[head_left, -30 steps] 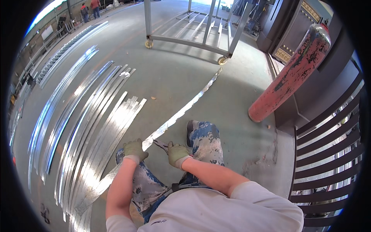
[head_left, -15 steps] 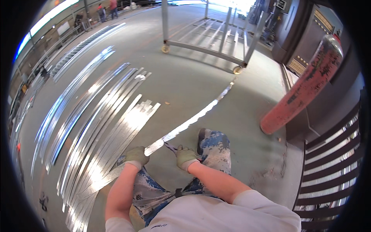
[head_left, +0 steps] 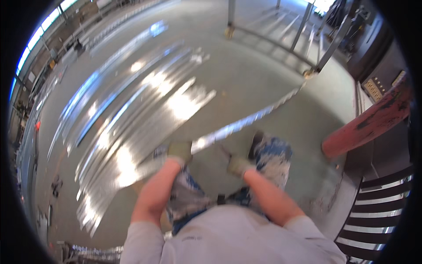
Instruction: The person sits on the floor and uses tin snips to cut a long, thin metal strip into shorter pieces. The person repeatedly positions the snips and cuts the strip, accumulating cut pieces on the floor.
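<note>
My left hand, in a pale work glove, is closed on a long shiny metal strip. From that hand the strip stretches away over the floor, up and to the right, toward a wheel of the metal cart. My right hand, gloved too, is closed round a dark plier-like hand tool. The tool's tip points up-left, a little apart from the strip. Blur hides whether its jaws are open.
Many shiny metal strips lie side by side on the floor at left. A grey wheeled metal frame cart stands at the far right. A worn red cylinder leans at right, above a dark slatted rack.
The view has swung, so the scene sits farther right. The plier-like tool, at the strip's edge before, is now apart from it. My left hand still grips the strip.
</note>
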Available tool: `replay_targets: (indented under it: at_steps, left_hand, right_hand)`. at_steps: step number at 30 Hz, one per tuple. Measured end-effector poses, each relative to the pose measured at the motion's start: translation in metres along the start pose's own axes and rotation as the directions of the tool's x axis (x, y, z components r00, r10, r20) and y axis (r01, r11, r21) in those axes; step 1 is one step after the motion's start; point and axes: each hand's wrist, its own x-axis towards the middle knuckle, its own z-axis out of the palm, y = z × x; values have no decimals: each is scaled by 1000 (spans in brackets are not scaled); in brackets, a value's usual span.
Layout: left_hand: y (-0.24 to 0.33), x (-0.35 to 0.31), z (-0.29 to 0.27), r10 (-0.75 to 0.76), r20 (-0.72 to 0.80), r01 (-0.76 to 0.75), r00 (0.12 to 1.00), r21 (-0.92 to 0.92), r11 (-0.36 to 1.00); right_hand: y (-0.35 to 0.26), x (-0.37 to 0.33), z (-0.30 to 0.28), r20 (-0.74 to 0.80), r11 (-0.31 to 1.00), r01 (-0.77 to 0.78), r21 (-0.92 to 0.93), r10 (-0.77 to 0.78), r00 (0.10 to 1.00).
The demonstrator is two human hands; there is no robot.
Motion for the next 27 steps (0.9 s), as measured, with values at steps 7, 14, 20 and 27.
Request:
replay_targets:
  at_steps: [7,14,20,27]
  left_hand:
    - [-1,-6,-8,-49,59,57,997,-141,988]
    - [7,-5,-15,-54,112,69,992,-135,988]
    - [11,-2,-17,-74,155,94,985,-129,987]
    - [12,-5,-17,-78,117,90,990,-105,990]
  right_hand:
    - [25,1,38,408,292,-382,877,-33,912]
    - [27,-2,47,421,283,-378,882,-109,901]
    - [22,11,49,431,346,-369,863,-124,894]
    - [20,15,51,405,284,-360,889,-115,907]
